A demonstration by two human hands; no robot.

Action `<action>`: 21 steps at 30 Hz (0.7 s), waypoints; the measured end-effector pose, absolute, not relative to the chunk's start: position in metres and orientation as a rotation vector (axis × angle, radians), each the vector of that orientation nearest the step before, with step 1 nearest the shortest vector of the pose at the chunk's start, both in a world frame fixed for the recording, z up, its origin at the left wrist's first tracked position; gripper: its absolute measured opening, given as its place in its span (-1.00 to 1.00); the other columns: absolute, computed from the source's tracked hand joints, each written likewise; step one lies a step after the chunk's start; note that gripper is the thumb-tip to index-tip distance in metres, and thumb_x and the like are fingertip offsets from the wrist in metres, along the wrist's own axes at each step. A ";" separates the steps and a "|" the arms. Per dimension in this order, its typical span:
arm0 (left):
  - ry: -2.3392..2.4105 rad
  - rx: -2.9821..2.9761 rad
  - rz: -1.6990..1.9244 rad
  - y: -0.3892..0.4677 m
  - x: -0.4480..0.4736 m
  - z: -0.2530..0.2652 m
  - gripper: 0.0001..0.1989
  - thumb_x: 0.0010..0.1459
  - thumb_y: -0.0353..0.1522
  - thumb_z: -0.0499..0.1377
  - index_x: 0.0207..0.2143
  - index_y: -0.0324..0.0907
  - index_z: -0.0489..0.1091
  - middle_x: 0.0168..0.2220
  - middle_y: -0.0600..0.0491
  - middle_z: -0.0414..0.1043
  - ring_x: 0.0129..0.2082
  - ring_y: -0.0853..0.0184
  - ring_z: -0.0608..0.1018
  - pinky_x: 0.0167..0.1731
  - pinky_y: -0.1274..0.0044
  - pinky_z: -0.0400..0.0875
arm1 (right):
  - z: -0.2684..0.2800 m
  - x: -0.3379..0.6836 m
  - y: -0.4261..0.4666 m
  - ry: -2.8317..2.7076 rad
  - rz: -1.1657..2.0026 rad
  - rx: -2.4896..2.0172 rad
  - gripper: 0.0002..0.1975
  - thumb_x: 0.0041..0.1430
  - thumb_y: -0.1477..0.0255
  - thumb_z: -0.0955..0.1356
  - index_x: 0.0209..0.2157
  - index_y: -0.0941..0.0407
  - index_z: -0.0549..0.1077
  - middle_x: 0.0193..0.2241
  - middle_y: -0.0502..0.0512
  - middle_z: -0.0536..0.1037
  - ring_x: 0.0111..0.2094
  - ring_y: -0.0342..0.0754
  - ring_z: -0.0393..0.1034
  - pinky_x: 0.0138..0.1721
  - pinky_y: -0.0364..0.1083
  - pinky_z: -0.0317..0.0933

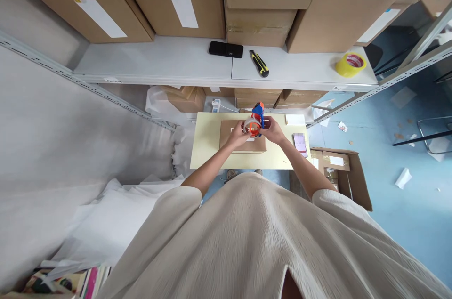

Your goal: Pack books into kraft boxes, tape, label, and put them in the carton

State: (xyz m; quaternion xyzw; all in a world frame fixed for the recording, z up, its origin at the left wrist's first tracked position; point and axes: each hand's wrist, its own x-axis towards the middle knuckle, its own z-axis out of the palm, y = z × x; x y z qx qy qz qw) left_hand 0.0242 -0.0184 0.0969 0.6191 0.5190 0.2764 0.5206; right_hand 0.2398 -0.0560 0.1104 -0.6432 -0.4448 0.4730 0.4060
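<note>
A blue-and-orange tape dispenser [258, 111] is being held up between the left grip [238, 136] and the right grip [273, 131], its left side being grasped by the one and its right side by the other. Beneath it, a cardboard box [249, 147] is being supported by the desk [205, 144], a phone [300, 144] also being carried near the desk's right edge.
</note>
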 end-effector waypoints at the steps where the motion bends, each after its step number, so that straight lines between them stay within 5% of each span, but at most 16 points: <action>1: 1.272 1.505 0.635 -0.020 0.025 0.100 -0.49 0.09 -0.50 0.43 0.10 -0.14 0.47 0.03 -0.07 0.69 -0.01 0.11 0.71 0.05 0.30 0.60 | 0.110 0.238 -0.057 -1.138 1.172 -1.625 -0.37 -0.07 0.32 0.59 0.07 0.00 0.46 -0.08 0.12 0.75 -0.11 0.12 0.68 -0.04 0.15 0.64; 8: 1.333 1.659 0.538 -0.025 0.024 0.115 -0.51 0.15 -0.53 0.36 0.12 -0.12 0.40 0.08 -0.11 0.65 0.09 0.05 0.68 0.06 0.32 0.55 | 0.115 0.232 -0.063 -1.197 1.122 -1.663 -0.39 -0.03 0.32 0.55 0.09 -0.01 0.43 0.01 0.19 0.74 -0.06 0.15 0.68 0.02 0.18 0.63; 16: 1.177 1.735 0.625 -0.017 0.019 0.113 -0.55 0.23 -0.44 0.34 0.17 -0.12 0.47 0.14 -0.11 0.63 0.10 0.09 0.67 0.15 0.29 0.55 | 0.116 0.235 -0.065 -1.244 1.145 -1.709 -0.43 0.01 0.27 0.57 0.07 0.01 0.47 -0.13 0.11 0.75 -0.15 0.09 0.66 0.00 0.14 0.62; 21: 1.148 1.733 0.723 -0.015 0.020 0.115 -0.77 0.38 -0.33 0.29 0.06 -0.11 0.55 0.09 -0.11 0.66 0.09 0.10 0.67 0.19 0.30 0.53 | 0.117 0.233 -0.066 -1.225 1.166 -1.674 -0.44 0.03 0.13 0.61 0.01 0.02 0.51 -0.10 0.13 0.74 -0.12 0.09 0.64 -0.01 0.11 0.60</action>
